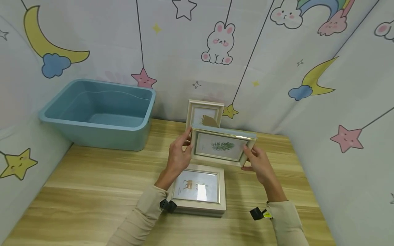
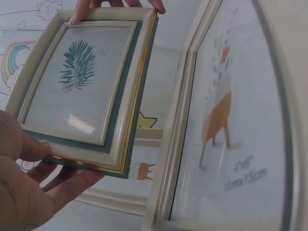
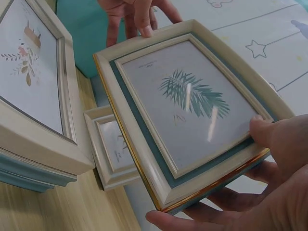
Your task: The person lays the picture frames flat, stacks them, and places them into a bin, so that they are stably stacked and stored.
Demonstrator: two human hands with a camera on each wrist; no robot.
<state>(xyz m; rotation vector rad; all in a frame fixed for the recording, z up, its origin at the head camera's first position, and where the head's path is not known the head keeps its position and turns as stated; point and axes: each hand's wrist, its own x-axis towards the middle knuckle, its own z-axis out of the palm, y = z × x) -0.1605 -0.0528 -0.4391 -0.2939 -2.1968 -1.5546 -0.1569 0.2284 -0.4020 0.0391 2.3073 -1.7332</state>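
Both hands hold a cream picture frame (image 1: 206,146) with a green leaf print, raised above the table and lying sideways in the head view. My left hand (image 1: 178,155) grips its left end, thumb on the front border and fingers behind. At the right end, my right hand (image 1: 260,164) pinches the border the same way. A teal inner band and a gold edge (image 3: 130,139) show in the right wrist view. Below, nearer my body, lies a stack of frames (image 1: 197,186), its top one showing a chair-like print. Another frame (image 1: 200,111) stands upright behind the held one, partly hidden by it.
A blue-green plastic tub (image 1: 101,126) stands at the back left of the wood-grain table (image 1: 92,191). White fabric (image 1: 181,44) printed with stars, moons and rabbits hangs along the back and sides. A small black device (image 1: 256,213) is strapped at each wrist.
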